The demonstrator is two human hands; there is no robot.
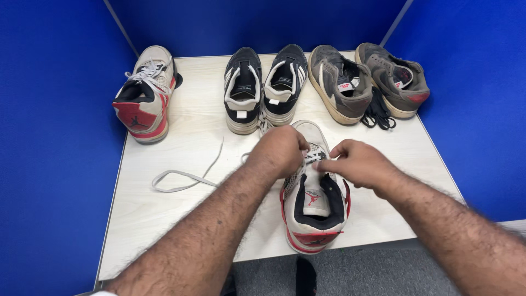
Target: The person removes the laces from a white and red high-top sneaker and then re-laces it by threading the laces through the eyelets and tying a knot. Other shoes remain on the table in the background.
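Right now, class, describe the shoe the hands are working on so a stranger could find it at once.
On the pale table between blue walls, look at the near edge, in front of the back row of shoes. The shoe there is grey-white with red trim and a black collar, heel toward the viewer; it alone has both hands on its laces.

Pale wood-grain counter [181, 219] between blue walls. At back: beige-red sneaker [145, 93] far left, black-white pair [266, 87] centre, grey-brown pair [367, 82] right, black laces [378, 116] beside it. Loose grey lace [183, 175] left of matching beige-red sneaker [315, 214] at front edge.
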